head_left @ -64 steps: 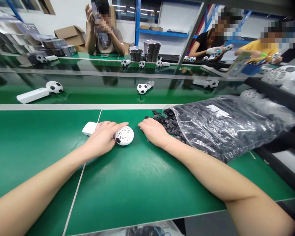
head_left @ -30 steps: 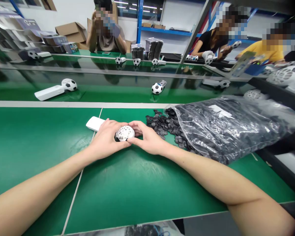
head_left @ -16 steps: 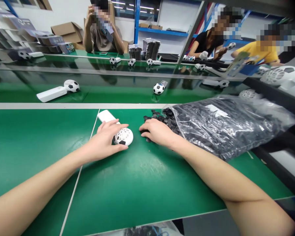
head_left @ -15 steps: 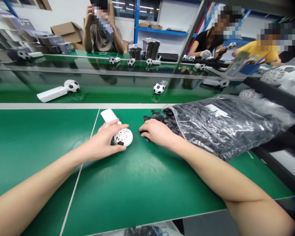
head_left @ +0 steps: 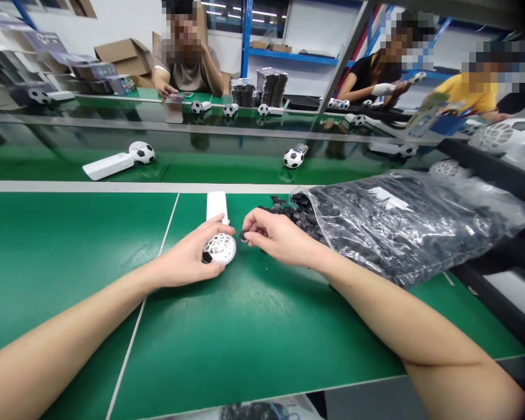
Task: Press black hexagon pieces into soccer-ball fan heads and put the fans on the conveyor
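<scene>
My left hand [head_left: 190,251] is wrapped round the round head of a white handheld fan [head_left: 221,249], which lies on the green work surface. The head has an open lattice like a football, with a black patch at its left side. Its flat white handle points away from me. Just to the right, my right hand [head_left: 273,233] pinches a small black piece [head_left: 243,235] between thumb and forefinger, a short gap from the fan head. Behind that hand, a pile of loose black pieces [head_left: 308,220] spills from the mouth of a clear plastic bag [head_left: 402,224].
Beyond a pale rail [head_left: 91,187], a belt carries a white fan with black patches [head_left: 142,153] and another football-patterned fan [head_left: 294,158]. Black racks [head_left: 503,175] stand at the right. Several people sit across the line, near stacked boxes [head_left: 271,87].
My right hand has lifted a black piece from the pile and come slightly left. The fan has turned in my left hand, so its handle points straighter away. Fans on the belt shifted right.
</scene>
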`<state>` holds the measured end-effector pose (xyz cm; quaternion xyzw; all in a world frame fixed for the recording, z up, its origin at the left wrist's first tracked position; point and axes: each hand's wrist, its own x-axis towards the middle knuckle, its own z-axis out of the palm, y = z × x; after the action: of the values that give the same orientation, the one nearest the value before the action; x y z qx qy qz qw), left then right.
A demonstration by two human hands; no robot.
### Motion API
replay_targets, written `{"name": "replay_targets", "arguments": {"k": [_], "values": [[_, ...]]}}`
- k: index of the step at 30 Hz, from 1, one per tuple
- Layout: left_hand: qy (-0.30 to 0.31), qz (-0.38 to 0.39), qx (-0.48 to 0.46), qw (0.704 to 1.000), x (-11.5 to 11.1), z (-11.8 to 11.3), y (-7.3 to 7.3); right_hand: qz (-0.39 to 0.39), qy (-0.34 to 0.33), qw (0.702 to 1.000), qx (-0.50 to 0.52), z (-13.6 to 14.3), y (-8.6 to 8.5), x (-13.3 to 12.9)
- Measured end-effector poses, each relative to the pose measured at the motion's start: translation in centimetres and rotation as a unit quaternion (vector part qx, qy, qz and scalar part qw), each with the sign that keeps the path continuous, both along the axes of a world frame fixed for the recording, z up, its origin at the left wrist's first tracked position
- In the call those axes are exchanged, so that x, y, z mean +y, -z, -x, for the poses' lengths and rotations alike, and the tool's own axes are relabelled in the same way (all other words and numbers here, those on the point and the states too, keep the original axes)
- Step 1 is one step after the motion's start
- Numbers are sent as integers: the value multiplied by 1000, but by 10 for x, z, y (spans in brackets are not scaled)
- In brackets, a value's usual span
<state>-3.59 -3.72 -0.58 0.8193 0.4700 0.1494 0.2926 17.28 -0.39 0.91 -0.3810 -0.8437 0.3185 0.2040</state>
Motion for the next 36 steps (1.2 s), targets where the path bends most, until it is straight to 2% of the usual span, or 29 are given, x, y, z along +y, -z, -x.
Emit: {"name": "replay_targets", "arguments": {"k": [4, 10, 15, 23, 29, 33, 36], "values": [[5, -1, -4, 1000, -1, -1, -2, 67, -48, 996, 24, 3, -4, -8], [7, 7, 0, 1000, -1, -3, -6, 49, -39, 996, 71, 6, -1, -10], [-6, 17, -9, 1000, 0, -4, -6, 134, -40, 984, 112, 12, 9, -12], [-39, 7, -40, 998, -1, -7, 1, 92, -7, 984, 154, 20, 25, -12], [-64, 5, -62, 996, -3, -10, 5, 194, 0, 962, 191, 22, 33, -5], [-60, -17, -63, 996, -4, -12, 4, 190, -10, 962, 196, 22, 36, -5], [-68, -28, -56, 996, -4, -13, 3, 104, -38, 974, 198, 21, 34, -8]]}}
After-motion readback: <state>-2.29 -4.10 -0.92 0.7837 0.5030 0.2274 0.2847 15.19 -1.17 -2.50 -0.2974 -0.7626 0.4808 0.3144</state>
